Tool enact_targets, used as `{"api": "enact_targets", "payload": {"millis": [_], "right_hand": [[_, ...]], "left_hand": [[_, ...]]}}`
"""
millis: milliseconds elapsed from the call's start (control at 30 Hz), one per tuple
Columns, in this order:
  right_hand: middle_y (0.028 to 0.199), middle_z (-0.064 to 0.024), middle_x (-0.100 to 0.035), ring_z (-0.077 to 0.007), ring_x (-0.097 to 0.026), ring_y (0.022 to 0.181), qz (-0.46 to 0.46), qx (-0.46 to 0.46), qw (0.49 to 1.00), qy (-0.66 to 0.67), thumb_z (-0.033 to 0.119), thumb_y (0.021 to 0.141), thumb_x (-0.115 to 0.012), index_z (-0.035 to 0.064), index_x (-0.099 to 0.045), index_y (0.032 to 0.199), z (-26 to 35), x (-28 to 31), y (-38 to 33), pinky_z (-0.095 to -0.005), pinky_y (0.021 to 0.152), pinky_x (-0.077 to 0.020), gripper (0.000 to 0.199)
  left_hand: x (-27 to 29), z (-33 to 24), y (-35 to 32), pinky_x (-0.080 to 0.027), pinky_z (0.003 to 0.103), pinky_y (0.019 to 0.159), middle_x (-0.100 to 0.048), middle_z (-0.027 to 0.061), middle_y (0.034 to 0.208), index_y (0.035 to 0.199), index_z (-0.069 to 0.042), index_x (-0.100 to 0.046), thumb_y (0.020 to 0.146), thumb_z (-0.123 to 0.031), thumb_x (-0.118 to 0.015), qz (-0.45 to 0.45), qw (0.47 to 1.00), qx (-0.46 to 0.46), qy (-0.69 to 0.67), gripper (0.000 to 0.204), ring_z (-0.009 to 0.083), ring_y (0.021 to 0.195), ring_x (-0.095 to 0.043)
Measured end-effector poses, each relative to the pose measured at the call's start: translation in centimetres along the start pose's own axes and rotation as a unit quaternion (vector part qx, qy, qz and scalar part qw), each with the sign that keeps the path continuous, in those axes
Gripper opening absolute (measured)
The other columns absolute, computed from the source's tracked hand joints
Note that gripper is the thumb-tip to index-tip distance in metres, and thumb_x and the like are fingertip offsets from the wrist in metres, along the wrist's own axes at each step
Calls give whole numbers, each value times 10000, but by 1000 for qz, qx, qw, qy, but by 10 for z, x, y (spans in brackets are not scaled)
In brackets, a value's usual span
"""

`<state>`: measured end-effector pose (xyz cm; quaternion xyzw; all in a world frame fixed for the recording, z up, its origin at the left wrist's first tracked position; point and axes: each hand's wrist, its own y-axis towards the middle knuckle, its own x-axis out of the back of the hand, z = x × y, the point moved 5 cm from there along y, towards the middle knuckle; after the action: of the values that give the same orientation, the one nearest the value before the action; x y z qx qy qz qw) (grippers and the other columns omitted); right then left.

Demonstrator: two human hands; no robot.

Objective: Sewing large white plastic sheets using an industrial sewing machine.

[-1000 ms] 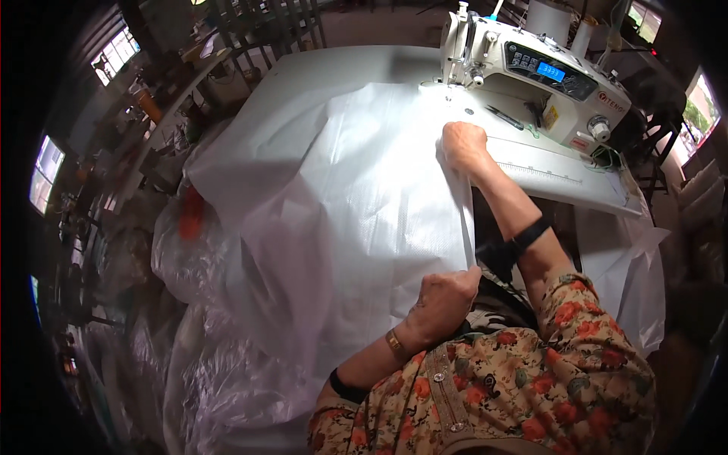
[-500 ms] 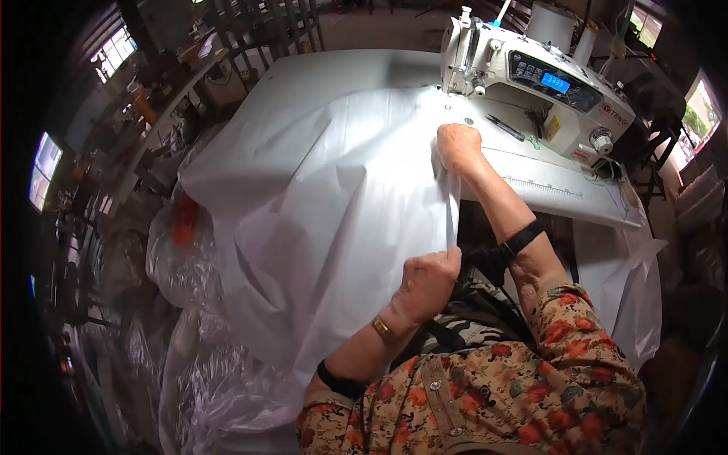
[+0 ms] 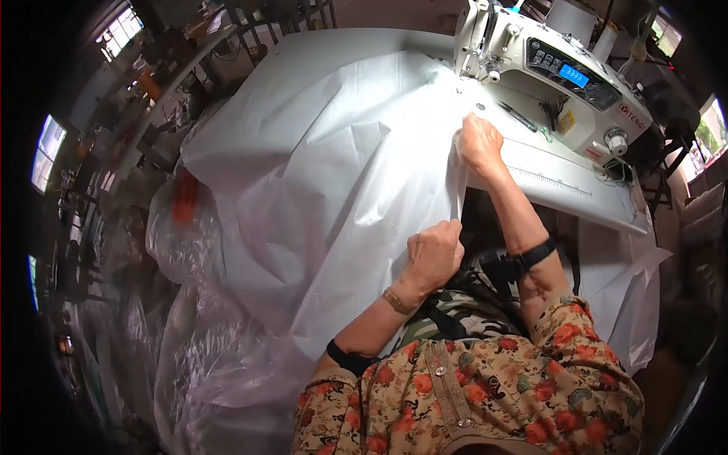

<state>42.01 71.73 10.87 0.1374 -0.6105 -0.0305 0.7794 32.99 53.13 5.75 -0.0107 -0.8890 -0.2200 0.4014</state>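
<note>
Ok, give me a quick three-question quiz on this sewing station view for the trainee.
1. True or false: the right hand rests on the white fabric near the sewing machine.
2. What does the left hand grip? A) a pair of scissors B) the edge of the white fabric C) the ruler strip
3. On which side of the fabric, as the person sees it, does the clear plastic sheeting lie?

Key
1. True.
2. B: its fingers pinch the fabric edge, just off the table's front edge.
3. The left, hanging low beside the table.
</note>
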Motion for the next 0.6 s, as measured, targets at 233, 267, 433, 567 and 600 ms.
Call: {"api": "enact_targets", "payload": {"millis": [233, 267, 433, 567, 600], "right_hand": [[878, -75, -576, -146, -549, 794, -12, -29, 860, 510, 210, 929, -585, -5, -509, 1098, -22, -35, -145, -280, 723, -453, 284], [960, 0, -537, -57, -491, 848, 44, -31, 785, 617, 188, 971, -540, 25, -493, 1155, -22, -50, -167, -221, 736, -420, 250], [1030, -22, -551, -100, -528, 930, 385, -82, 562, 728, 219, 958, -557, 21, -503, 1222, 7, -80, -231, -283, 834, -454, 335], [1100, -50, -587, -152, -546, 1010, 476, 43, 584, 657, 285, 902, -652, -10, -566, 1216, 23, -82, -249, -295, 922, -433, 440], [1116, -62, -598, -161, -547, 1031, 533, 9, 545, 647, 297, 886, -678, -15, -573, 1219, 28, -83, -254, -294, 936, -427, 469]], "left_hand": [[25, 3, -54, -472, 411, 657, -562, 137, 889, 946, -30, -555, 804, -127, -687, 0, 1000, -5, -2, 217, 333, 800, -583], [25, 2, -64, -472, 411, 657, -562, 137, 889, 946, -30, -555, 804, -127, -687, 9, 1000, -7, -5, 217, 333, 800, -583], [46, -19, -87, -469, 411, 711, -577, 156, 960, 1013, -18, -567, 784, -167, -738, -37, 999, -10, -33, 322, 353, 854, -562], [55, -29, -97, -458, 402, 729, -560, 148, 961, 1041, -13, -536, 737, -180, -768, -5, 1000, -18, 20, 417, 353, 874, -540], [52, -25, -101, -454, 403, 735, -554, 148, 963, 1054, -10, -524, 732, -170, -762, 21, 999, -5, 49, 432, 351, 886, -536]]}}
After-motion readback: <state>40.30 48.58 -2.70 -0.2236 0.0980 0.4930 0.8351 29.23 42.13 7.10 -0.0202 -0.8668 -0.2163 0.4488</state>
